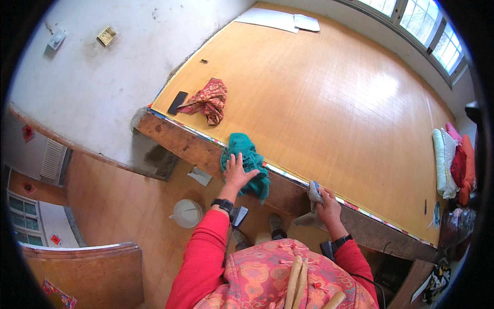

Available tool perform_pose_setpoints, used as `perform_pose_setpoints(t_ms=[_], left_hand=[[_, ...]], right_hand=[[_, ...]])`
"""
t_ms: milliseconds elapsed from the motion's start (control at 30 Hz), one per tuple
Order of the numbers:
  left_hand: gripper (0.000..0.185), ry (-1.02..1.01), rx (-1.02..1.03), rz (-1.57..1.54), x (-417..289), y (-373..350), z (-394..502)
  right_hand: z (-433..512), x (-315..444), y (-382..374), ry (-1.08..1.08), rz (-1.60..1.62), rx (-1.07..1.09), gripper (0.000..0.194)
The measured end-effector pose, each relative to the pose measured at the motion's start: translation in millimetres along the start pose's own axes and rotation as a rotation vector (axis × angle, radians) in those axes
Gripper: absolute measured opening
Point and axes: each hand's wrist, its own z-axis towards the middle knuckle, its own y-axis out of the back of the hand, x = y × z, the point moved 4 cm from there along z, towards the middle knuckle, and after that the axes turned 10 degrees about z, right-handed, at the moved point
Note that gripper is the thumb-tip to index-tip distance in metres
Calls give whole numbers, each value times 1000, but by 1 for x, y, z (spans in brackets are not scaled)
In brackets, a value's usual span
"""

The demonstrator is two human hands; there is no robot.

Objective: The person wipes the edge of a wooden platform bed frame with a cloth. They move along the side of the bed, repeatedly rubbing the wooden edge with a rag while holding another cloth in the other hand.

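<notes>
My left hand [237, 174] rests with spread fingers on a green cloth [247, 154], which drapes over the wooden front edge of a wide raised platform [308, 100] with a yellowish, shiny covering. To the right, my right hand [328, 202] grips a grey cloth [314, 193] at the same edge. A red patterned cloth [212, 100] lies crumpled on the platform, beyond the green one and to its left. Beside it is a black phone-like slab [178, 102].
White sheets [270, 19] lie at the platform's far end, below a window [420, 23]. Folded bedding [449, 164] is stacked at the right. A whitish bucket [187, 213] stands on the floor at the left, near a paper-like piece [199, 176]. A wall [96, 73] borders the platform's left side.
</notes>
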Motion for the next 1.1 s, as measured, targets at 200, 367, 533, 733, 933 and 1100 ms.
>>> perform_pose_setpoints(t_ms=[200,367,533,733,933,1100], left_hand=[[79,-96,58,227,-7,-54,-9],[41,-146,-133,71,37,-60,-29],[32,-30,-210,-248,135,-45,-123],[37,650,-96,-315,276,-54,-302],[32,880,-250,-300,343,-88,-437],[28,917,-272,-414,385,-102,-466]], right_hand=[[-37,-45,-19,22,-280,85,62],[-42,-58,-45,115,-361,179,62],[-20,-31,-66,223,-398,303,57],[45,73,-152,354,-389,510,45],[69,122,-194,415,-425,573,47],[32,74,-170,371,-469,476,46]])
